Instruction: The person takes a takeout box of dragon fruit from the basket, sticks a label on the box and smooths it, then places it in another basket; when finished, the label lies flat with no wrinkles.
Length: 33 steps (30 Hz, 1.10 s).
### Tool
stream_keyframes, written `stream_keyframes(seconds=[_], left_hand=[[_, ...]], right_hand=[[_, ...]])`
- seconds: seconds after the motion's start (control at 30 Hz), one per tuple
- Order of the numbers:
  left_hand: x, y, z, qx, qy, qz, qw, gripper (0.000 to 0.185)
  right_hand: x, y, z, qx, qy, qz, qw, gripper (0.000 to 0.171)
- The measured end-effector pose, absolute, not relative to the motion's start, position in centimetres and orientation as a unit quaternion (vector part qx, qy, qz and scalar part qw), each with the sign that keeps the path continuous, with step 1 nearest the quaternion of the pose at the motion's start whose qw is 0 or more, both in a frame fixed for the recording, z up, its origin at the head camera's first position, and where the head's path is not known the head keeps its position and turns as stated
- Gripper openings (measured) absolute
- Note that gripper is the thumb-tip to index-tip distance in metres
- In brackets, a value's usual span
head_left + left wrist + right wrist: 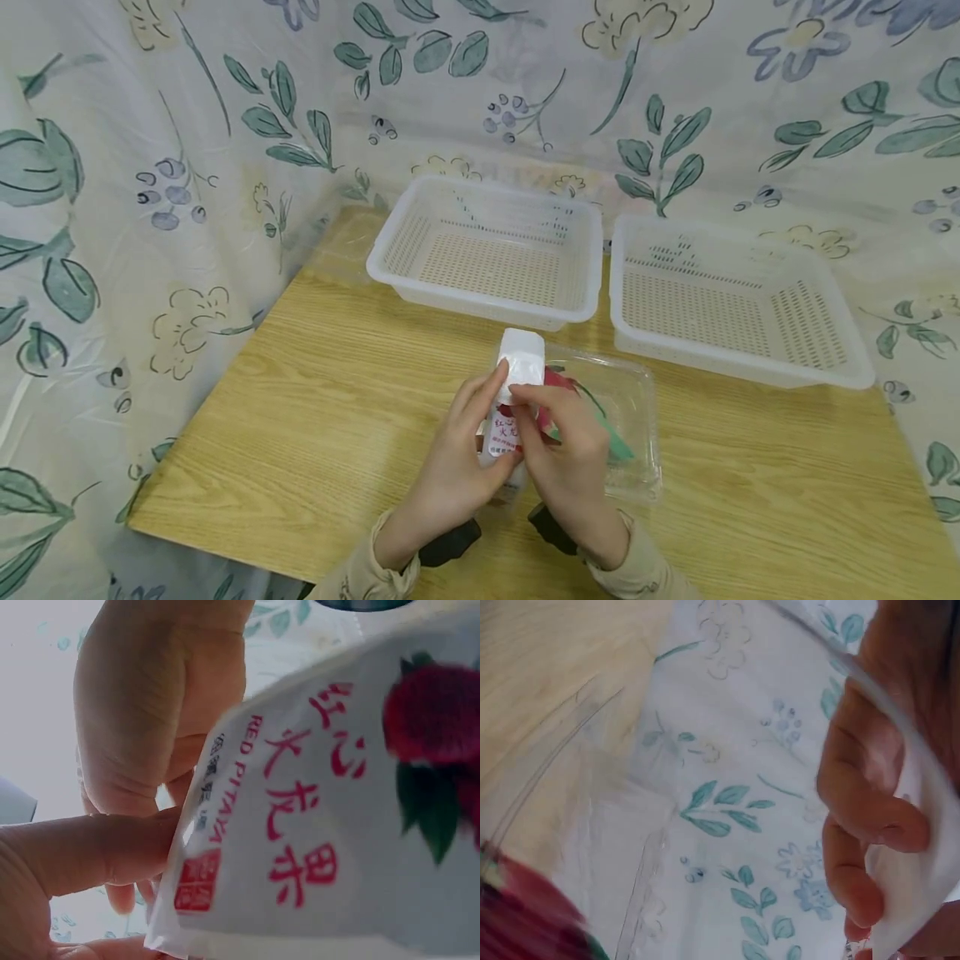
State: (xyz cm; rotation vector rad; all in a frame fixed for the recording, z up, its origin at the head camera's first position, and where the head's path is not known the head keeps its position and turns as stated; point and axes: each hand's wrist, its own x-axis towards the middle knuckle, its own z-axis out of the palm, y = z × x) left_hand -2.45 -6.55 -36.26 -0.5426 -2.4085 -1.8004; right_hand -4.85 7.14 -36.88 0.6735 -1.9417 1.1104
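Both hands hold a thin white sheet (pixel 522 354) printed with red pitaya pictures and red characters. Its print fills much of the left wrist view, where the lettering RED PITAYA (pixel 236 780) runs along one edge. My left hand (pixel 461 442) grips the left side, index finger high and thumb low. From the other side, the thumb and index finger of my right hand (pixel 570 442) pinch the sheet near its middle. In the right wrist view, curled fingers (pixel 870 817) lie against it. Partly behind the hands is a clear plastic box (pixel 647 408) with a red-and-green thing (pixel 615 442).
Two white perforated baskets stand at the back of the wooden table (pixel 300 400), one left (pixel 480 304) and one right (pixel 742 367). Left of them lies a clear plastic container (pixel 345 242). Floral cloth (pixel 480 125) hangs behind and beside the table.
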Motion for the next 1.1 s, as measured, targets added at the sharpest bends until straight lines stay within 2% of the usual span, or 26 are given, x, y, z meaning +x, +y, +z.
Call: stream_keyframes(seconds=[0.17,0.3,0.4,0.47,0.73,0.97,1.1], left_hand=[[-2.8,-6.6,-36.6,-0.17,-0.783,-0.598,0.032,0.092],[-3.4,-7.0,-36.9,-0.146,-0.77,-0.621,0.019,0.093],[-4.0,-7.8,-37.0,-0.124,-0.762,-0.635,0.02,0.093],[-4.3,-8.4,-36.9,-0.11,-0.765,-0.634,0.016,0.095],[-4.7,-10.8,-36.8,-0.049,-0.767,-0.639,-0.035,0.104],[-5.6,-13.5,-37.3,-0.047,-0.779,-0.624,-0.049,0.101],[-7.0,-14.9,-38.1,-0.054,-0.789,-0.608,-0.072,0.101]], right_hand=[[-4.6,7.3,-37.0,0.236,-0.773,0.46,0.367,0.023],[-4.5,7.2,-37.0,0.254,-0.759,0.458,0.387,0.004],[-4.4,7.3,-37.0,0.285,-0.734,0.48,0.387,0.017],[-4.4,7.3,-37.0,0.302,-0.716,0.499,0.382,0.02],[-4.4,7.8,-37.5,0.328,-0.652,0.565,0.384,0.017],[-4.6,9.2,-37.8,0.326,-0.654,0.605,0.318,0.014],[-4.8,10.2,-37.6,0.307,-0.675,0.598,0.304,0.008]])
